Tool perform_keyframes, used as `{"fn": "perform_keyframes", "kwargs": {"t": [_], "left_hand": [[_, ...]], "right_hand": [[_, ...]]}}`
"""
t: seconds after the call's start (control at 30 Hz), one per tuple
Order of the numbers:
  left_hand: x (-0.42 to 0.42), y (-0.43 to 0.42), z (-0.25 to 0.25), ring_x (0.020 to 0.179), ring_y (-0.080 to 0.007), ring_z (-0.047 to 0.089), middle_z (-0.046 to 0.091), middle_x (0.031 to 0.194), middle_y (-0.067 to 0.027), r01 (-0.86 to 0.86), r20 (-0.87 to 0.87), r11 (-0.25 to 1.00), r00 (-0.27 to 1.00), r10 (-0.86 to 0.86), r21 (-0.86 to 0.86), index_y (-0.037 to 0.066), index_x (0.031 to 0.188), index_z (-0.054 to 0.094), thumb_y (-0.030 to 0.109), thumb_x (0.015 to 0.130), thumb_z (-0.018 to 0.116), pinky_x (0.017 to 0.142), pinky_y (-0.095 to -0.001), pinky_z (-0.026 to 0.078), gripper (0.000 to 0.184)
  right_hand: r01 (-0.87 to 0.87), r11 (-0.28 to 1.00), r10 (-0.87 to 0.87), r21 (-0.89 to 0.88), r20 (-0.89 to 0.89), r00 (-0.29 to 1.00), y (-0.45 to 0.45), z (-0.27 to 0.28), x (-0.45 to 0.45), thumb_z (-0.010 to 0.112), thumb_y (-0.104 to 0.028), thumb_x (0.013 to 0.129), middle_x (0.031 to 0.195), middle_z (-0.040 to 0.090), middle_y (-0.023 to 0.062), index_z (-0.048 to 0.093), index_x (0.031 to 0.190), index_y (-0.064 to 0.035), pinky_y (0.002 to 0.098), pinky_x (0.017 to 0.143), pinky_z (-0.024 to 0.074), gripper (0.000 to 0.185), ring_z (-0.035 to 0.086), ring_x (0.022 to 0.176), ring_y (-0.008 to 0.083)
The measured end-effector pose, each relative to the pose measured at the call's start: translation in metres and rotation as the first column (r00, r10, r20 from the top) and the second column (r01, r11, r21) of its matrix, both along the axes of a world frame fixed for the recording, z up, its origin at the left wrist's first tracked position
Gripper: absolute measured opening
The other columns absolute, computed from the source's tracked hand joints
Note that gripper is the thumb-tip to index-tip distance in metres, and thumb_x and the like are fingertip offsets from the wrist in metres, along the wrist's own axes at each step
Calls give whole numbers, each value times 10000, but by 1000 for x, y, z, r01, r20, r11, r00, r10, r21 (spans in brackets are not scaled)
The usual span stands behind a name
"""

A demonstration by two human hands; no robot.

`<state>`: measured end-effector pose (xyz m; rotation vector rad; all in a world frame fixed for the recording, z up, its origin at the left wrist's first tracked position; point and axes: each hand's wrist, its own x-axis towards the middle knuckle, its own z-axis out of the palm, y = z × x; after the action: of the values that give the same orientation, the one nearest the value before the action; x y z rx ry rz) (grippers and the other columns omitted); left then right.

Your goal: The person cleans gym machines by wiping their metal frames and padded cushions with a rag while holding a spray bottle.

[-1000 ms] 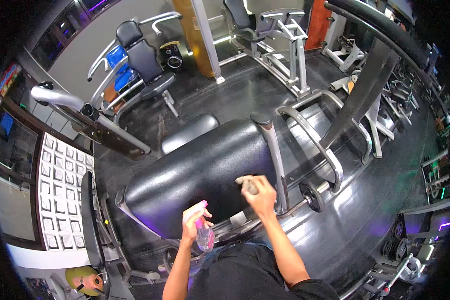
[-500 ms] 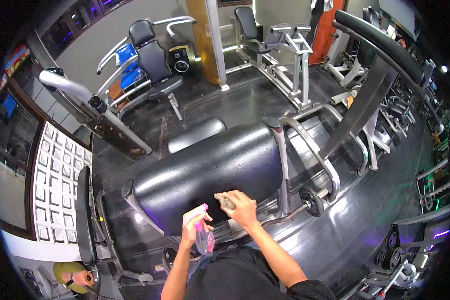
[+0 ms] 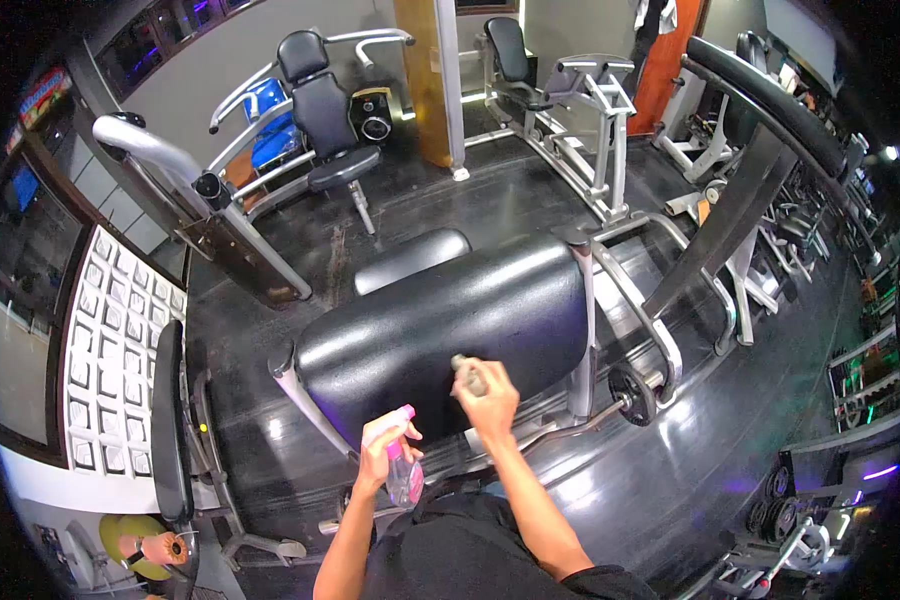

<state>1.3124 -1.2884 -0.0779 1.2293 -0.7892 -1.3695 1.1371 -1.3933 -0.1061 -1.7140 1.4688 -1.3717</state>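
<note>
A large black padded bench (image 3: 440, 315) with a shiny, rounded top lies across the middle of the head view. In front of its near side, my left hand (image 3: 375, 455) is closed around a clear spray bottle (image 3: 405, 480) with a pink nozzle. The bottle hangs close to my body. My right hand (image 3: 495, 405) grips a bunched greyish cloth (image 3: 472, 380) over the near face of the pad. Part of the cloth is hidden by my fingers, and I cannot tell whether it presses on the pad.
A barbell with a black weight plate (image 3: 630, 393) lies near the bench's right end. A smaller black pad (image 3: 412, 262) is behind it. Metal frame rails (image 3: 635, 300) rise at the right, and a seated machine (image 3: 325, 120) stands at the back left.
The view has shifted, so the bench appears farther right. My right hand has turned on the cloth and lies slightly farther up in the picture. The left hand keeps hold of the bottle.
</note>
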Motion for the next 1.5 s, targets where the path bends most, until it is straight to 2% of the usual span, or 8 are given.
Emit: {"fn": "perform_keyframes", "kwargs": {"t": [0.17, 0.43, 0.57, 0.7, 0.83, 1.1, 1.33, 1.5], "left_hand": [[13, 3, -1, 478, -209, 581, 646, 793, -185, 34, -24, 999, 999, -34, -17, -61, 881, 613, 263, 869, 550, 558, -398, 587, 330], [40, 15, -9, 494, -194, 590, 644, 831, -152, 85, -88, 995, 992, -90, -52, -66, 1064, 600, 209, 911, 546, 565, -367, 589, 320], [45, 19, -15, 495, -194, 590, 644, 831, -152, 90, -88, 995, 992, -93, -33, -65, 1095, 591, 207, 913, 548, 563, -362, 588, 331], [48, 21, -9, 492, -190, 585, 643, 830, -151, 84, -103, 994, 990, -91, -69, -63, 1151, 583, 196, 920, 539, 564, -362, 588, 350], [56, 25, -5, 493, -189, 583, 641, 831, -149, 29, -67, 997, 997, -34, -72, -59, 1163, 582, 197, 923, 537, 563, -363, 587, 354], [67, 39, -23, 498, -198, 580, 638, 844, -143, -62, -107, 998, 993, 59, -24, -48, 1176, 583, 213, 928, 541, 566, -380, 588, 363], [63, 48, -28, 497, -200, 576, 628, 864, -140, -100, -147, 994, 985, 92, -43, -43, 1185, 584, 200, 928, 538, 577, -397, 592, 356], [69, 64, -22, 496, -198, 578, 625, 862, -137, -130, -142, 986, 983, 114, -104, -54, 1192, 588, 179, 931, 531, 581, -395, 593, 354]], "right_hand": [[-73, 997, 73, 7, -162, 984, 14, 5, -2, 780, -154, 670, 924, 647, 35, 700, 988, -203, 355, 695, 528, 331, 661, 818, 253], [269, 963, -263, 15, -147, 953, -18, 17, -32, 718, -147, 778, 959, 653, 61, 695, 994, -168, 365, 749, 515, 218, 653, 875, 267], [78, 995, -83, -59, -87, 993, 5, 21, 20, 740, -126, 743, 952, 665, 92, 700, 977, -106, 365, 763, 520, 238, 656, 873, 275], [-204, 979, 200, 2, -216, 956, 42, 13, 56, 755, -121, 669, 909, 650, 31, 721, 982, -206, 350, 711, 537, 326, 663, 834, 227], [-196, 978, 166, -69, -304, 938, 23, 17, 30, 737, -136, 683, 884, 643, 24, 731, 973, -247, 333, 673, 544, 311, 659, 778, 212], [-42, 996, 26, -81, -192, 981, -8, 16, 19, 764, -95, 670, 958, 655, 65, 679, 989, -148, 359, 747, 527, 335, 653, 857, 275], [-409, 912, 369, -34, -370, 853, 40, 8, 63, 800, -136, 646, 943, 622, 23, 707, 999, -237, 357, 701, 526, 380, 648, 845, 226], [-380, 925, 327, -16, -479, 815, 27, 15, 33, 787, -153, 666, 933, 614, 4, 691, 992, -251, 367, 683, 535, 354, 638, 860, 216]]}}
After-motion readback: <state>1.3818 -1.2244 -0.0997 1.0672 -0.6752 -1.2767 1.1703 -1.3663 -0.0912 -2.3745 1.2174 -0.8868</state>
